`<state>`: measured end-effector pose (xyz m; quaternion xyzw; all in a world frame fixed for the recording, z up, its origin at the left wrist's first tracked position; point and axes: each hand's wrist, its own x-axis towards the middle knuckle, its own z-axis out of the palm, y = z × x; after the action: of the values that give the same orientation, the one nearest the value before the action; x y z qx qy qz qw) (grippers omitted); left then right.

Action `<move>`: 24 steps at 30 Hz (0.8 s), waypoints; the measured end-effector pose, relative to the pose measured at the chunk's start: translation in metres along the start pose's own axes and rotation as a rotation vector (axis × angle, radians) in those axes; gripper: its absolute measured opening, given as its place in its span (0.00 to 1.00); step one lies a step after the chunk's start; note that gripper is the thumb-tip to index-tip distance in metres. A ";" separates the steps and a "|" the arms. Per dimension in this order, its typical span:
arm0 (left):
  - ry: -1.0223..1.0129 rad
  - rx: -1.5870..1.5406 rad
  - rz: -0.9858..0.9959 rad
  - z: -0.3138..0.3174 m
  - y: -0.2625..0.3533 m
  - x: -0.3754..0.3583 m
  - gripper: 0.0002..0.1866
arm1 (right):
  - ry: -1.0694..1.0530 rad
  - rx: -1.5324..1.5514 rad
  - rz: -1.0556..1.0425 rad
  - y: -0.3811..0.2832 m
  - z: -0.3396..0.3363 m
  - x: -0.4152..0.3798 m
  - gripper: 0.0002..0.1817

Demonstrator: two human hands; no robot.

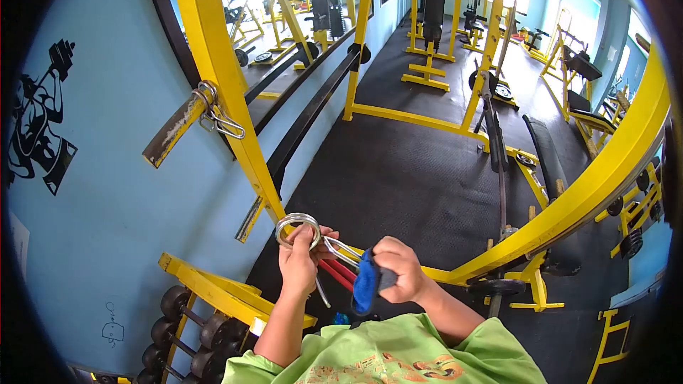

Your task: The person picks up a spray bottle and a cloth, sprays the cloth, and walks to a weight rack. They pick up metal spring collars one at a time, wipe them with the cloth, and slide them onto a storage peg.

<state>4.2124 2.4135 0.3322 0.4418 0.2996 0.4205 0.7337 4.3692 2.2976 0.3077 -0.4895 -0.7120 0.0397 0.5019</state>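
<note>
The left hand [299,263] gripped a shiny metal clip [297,218], off the yellow peg [171,131] where more clips [208,99] hung. The right hand [402,270] squeezed a blue cloth [366,281] by its wire end. How much was done or left didn't show.

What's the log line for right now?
left hand: holds spring collar | right hand: holds blue cloth at collar's prong | yellow rack: another collar on peg
</note>
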 end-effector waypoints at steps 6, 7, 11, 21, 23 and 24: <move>0.038 -0.255 -0.110 -0.001 0.005 -0.002 0.15 | 0.199 0.138 -0.157 -0.005 -0.003 -0.003 0.16; 0.037 -0.273 -0.120 -0.003 0.008 -0.001 0.15 | 0.200 0.132 -0.161 -0.002 0.004 -0.009 0.16; -0.175 -0.259 -0.252 -0.002 0.007 -0.004 0.15 | 0.026 0.968 0.410 -0.011 0.022 -0.012 0.30; -0.322 -0.034 -0.067 -0.001 0.003 -0.004 0.20 | -0.035 1.358 0.574 -0.016 0.025 0.028 0.24; -0.208 0.039 -0.030 -0.004 0.007 -0.003 0.19 | -0.080 1.030 0.491 -0.021 0.025 0.030 0.30; -0.172 0.071 -0.008 -0.006 0.008 0.000 0.19 | -0.012 0.855 0.361 -0.020 0.031 0.020 0.34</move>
<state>4.2047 2.4179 0.3367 0.5008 0.2521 0.3671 0.7422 4.3325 2.3157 0.3171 -0.3544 -0.5382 0.4194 0.6395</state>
